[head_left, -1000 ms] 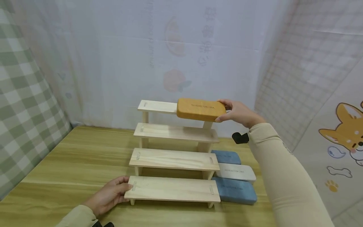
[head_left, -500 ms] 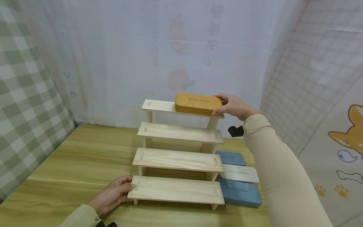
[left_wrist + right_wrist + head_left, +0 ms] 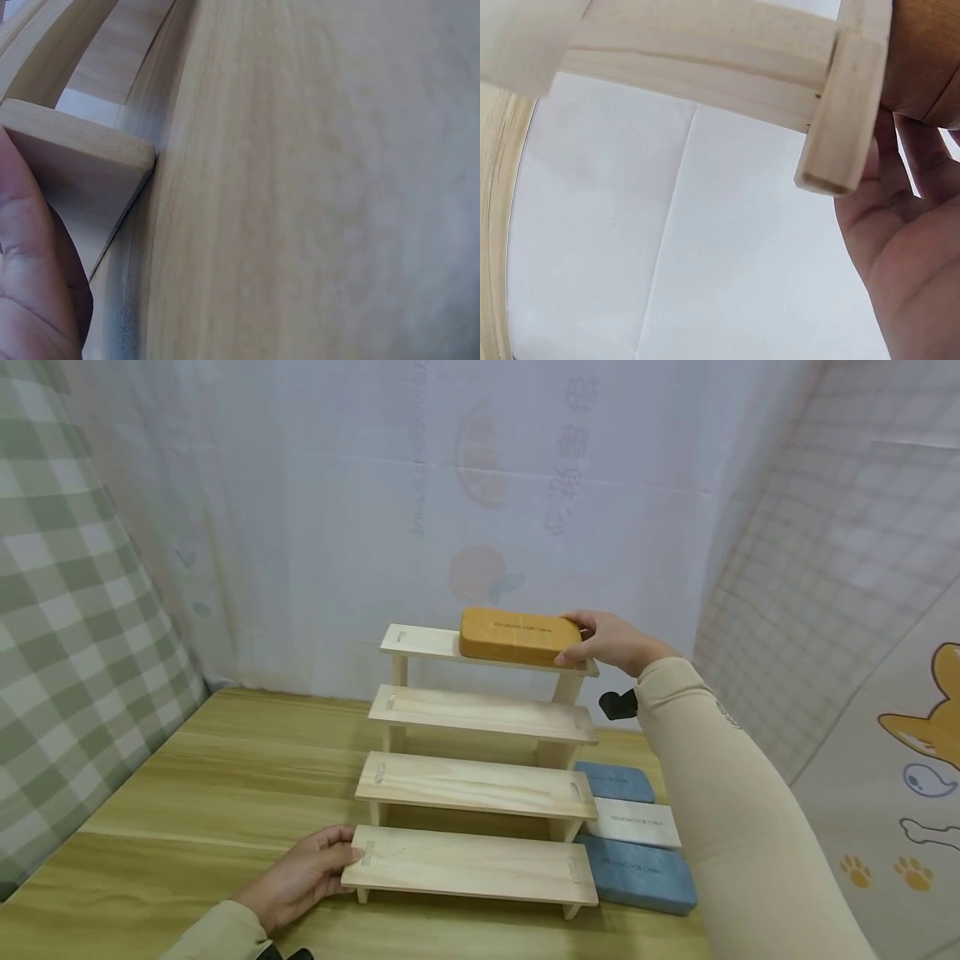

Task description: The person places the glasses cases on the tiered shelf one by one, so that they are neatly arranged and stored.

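- Orange case point(image 3: 520, 636) lies flat on the top step of the wooden rack point(image 3: 472, 787), toward its right end, with its long side running along the board so that it sits fully supported.
- Right hand point(image 3: 611, 643) grips the case's right end, fingers point(image 3: 581, 625) curled over the far edge and thumb against the near corner; holding it by the end leaves the case's underside free to rest on the step.
- In the right wrist view the palm point(image 3: 907, 247) sits just behind the step's end, with the case's orange side point(image 3: 922, 60) above it.
- Left hand point(image 3: 303, 877) holds the left end of the lowest step, thumb on top and fingers wrapped beneath, seemingly to steady the light rack against tipping or sliding on the desk point(image 3: 210, 793).
- Left wrist view shows only the thumb point(image 3: 30, 270) lying against the board's corner point(image 3: 82, 154).
- Three more cases lie in a row on the desk just right of the rack: a blue one point(image 3: 617, 782) at the back, a white one point(image 3: 636, 823) in the middle and a blue one point(image 3: 643, 875) in front, within easy reach of the right hand.
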Motion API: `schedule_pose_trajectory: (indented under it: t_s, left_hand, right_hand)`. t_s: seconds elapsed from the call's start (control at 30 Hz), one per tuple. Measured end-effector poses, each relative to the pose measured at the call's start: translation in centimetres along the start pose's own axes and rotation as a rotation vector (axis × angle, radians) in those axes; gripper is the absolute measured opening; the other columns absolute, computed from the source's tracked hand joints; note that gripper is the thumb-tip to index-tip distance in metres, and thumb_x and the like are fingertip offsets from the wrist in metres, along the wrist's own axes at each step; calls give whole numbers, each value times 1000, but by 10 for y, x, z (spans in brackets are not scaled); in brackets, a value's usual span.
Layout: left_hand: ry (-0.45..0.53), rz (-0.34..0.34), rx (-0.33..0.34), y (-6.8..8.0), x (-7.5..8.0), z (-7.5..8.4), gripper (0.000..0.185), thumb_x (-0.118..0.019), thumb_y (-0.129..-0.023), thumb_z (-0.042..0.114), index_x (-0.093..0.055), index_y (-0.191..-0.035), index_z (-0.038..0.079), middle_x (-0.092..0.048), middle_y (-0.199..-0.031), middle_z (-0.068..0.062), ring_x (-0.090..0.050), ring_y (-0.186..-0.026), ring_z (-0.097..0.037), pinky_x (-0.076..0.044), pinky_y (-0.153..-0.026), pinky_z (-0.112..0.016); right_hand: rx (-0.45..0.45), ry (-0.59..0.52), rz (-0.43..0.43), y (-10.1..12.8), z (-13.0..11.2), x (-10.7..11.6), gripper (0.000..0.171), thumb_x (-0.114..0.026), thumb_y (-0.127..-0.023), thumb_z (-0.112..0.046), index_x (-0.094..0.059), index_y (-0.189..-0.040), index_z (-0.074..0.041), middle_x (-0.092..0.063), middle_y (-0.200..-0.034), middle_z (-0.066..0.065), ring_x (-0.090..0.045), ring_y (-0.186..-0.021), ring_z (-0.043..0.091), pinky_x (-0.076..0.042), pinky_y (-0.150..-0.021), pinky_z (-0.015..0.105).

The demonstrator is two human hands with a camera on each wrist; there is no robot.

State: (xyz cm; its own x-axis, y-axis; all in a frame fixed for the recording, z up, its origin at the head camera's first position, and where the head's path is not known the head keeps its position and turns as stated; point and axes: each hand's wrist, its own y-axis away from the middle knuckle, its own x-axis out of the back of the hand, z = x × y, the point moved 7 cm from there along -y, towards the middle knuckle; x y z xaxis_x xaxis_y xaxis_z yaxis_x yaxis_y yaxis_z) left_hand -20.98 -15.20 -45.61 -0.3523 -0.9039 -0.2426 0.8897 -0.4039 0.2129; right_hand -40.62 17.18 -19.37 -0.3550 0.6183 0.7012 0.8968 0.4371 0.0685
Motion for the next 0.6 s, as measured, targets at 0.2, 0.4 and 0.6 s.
schedule_pose_trajectory:
  t_s: [0.2, 0.4, 0.6]
  left_hand:
    - [6, -2, -5, 0, 0, -1, 64, -54, -98, 16, -20, -140, -17, -55, -121, -14, -61, -100, -19, -52, -84, -36]
    - [12, -11, -7, 0, -1, 0, 61, -54, -98, 16, -22, -140, -16, -56, -118, -11, -62, -99, -18, -52, -83, -35]
    - [19, -23, -13, 1, -3, 1, 58, -53, -99, 15, -24, -139, -15, -56, -116, -10, -62, -98, -18, -52, -82, -34]
  right_hand:
    - [-23, -17, -30, -1, 0, -3, 80, -70, -85, -12, -27, -152, -7, -42, -140, 18, -40, -124, 31, -28, -108, 49]
    - [-35, -32, -58, -3, 2, -5, 83, -67, -85, -11, -21, -154, -9, -36, -147, 18, -37, -129, 32, -24, -111, 50]
    - [-36, -42, -62, -3, 2, -5, 86, -66, -85, -12, -16, -155, -10, -30, -152, 18, -33, -133, 32, -22, -113, 51]
